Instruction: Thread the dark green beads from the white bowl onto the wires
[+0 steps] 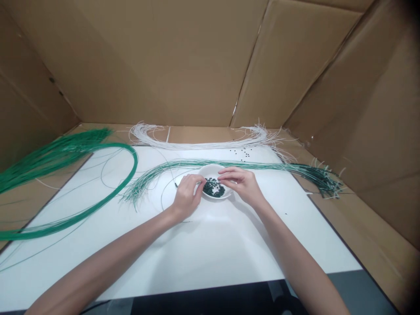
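A small white bowl (226, 195) holds many dark green beads (213, 189). Over its left rim, my left hand (187, 197) is closed in a pinch on a thin strand (211, 181) that reaches toward the other hand. My right hand (242, 183) is pinched above the bowl's right side, its fingertips close to the strand's end; whatever sits between them is too small to make out. Behind my left wrist a loose thin cord (162, 199) curves over the white board (203, 262), with a dark tip beside the left knuckles.
Behind the bowl lies a bundle of green strands (262, 165) with dark beaded right ends. Farther back is a white strand bundle (203, 145). A thick green coil (133, 162) fills the left. Loose beads (246, 154) are scattered behind. Cardboard walls (164, 65) enclose the board.
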`<state>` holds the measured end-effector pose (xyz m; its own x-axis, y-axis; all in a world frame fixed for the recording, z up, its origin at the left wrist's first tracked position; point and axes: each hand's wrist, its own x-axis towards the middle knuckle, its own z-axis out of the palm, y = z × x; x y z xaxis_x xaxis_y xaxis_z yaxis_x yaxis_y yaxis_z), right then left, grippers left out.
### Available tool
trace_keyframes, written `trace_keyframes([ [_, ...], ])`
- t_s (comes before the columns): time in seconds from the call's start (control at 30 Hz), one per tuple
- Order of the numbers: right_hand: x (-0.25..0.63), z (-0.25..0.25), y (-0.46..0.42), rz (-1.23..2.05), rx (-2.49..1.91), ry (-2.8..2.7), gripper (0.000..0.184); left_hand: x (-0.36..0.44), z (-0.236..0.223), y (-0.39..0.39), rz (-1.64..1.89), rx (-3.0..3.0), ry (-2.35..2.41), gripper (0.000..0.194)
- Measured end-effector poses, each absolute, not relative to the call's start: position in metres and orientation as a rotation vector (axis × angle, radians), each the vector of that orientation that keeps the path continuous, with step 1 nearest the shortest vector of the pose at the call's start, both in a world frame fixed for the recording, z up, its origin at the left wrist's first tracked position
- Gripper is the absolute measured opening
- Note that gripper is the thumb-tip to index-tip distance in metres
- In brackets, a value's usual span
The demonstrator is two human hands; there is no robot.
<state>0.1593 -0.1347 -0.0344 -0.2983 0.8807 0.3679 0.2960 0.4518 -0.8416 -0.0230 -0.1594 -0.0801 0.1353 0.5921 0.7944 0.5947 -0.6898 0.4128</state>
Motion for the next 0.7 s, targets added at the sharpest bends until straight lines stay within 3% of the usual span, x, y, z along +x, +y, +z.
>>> trace_keyframes([
  [0.7, 0.1554, -0.0312, -0.1344, 1.130, -1.042, -1.542, 0.013, -0.0232, -0.0804, -0.1583, -1.737, -2.332, -1.282, 0.013],
])
